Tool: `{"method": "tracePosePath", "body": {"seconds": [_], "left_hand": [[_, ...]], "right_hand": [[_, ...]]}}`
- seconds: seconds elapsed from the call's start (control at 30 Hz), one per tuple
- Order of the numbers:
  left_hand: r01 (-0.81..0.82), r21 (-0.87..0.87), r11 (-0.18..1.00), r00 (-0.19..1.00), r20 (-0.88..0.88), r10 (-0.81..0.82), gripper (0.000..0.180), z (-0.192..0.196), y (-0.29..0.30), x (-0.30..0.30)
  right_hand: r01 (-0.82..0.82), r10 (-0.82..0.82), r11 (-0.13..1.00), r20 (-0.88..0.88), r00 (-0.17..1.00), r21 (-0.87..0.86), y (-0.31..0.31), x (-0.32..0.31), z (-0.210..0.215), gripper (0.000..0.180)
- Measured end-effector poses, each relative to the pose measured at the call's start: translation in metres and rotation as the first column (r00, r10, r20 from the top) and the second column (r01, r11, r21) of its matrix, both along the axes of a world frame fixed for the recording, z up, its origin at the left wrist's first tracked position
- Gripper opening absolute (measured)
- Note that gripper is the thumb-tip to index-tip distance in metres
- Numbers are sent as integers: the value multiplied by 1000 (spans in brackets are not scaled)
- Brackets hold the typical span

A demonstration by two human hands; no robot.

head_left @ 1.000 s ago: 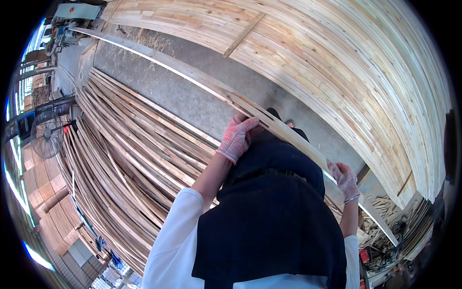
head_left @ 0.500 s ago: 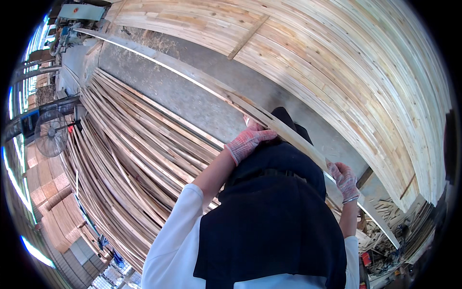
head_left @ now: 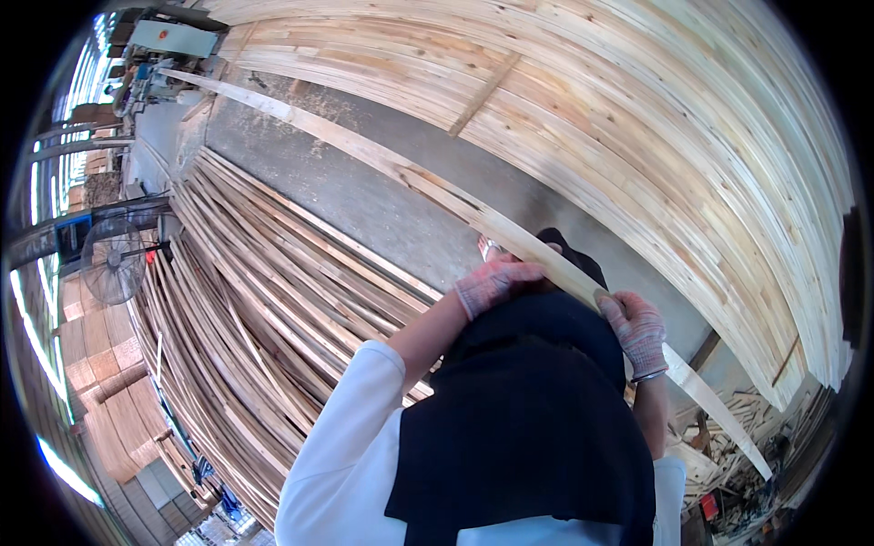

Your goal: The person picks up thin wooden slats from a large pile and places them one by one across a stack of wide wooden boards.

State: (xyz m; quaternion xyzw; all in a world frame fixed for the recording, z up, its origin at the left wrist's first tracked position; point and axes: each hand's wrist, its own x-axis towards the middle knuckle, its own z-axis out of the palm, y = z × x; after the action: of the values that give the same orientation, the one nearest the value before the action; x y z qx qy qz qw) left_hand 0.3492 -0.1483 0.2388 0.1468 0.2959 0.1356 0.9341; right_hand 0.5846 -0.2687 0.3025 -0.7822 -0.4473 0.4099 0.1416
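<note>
Fan [head_left: 111, 262] at 9 o'clock, loose strip pile [head_left: 246, 309] beside it. Left hand [head_left: 492, 282] fingers curled over long wood strip [head_left: 382, 164], which runs 11 to 4 o'clock. Right hand [head_left: 637, 332] fingers wrapped round it. Stacked boards [head_left: 655, 136] at 2 o'clock.

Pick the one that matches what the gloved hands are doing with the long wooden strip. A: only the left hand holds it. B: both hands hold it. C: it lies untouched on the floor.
B: the left hand and the right hand both grip the long wooden strip.
</note>
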Motion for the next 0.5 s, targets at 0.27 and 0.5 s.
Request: {"method": "tracePosePath", "body": {"seconds": [0.27,0.5], "left_hand": [[-438,-48,898,897,43,440,52,-25,13,-9],[-496,-15,868,868,-50,495,37,14,63,-64]], "right_hand": [[-217,166,935,195,967,279,-22,21,5,61],[-113,226,957,445,867,-267,-209,165,42,68]]}}
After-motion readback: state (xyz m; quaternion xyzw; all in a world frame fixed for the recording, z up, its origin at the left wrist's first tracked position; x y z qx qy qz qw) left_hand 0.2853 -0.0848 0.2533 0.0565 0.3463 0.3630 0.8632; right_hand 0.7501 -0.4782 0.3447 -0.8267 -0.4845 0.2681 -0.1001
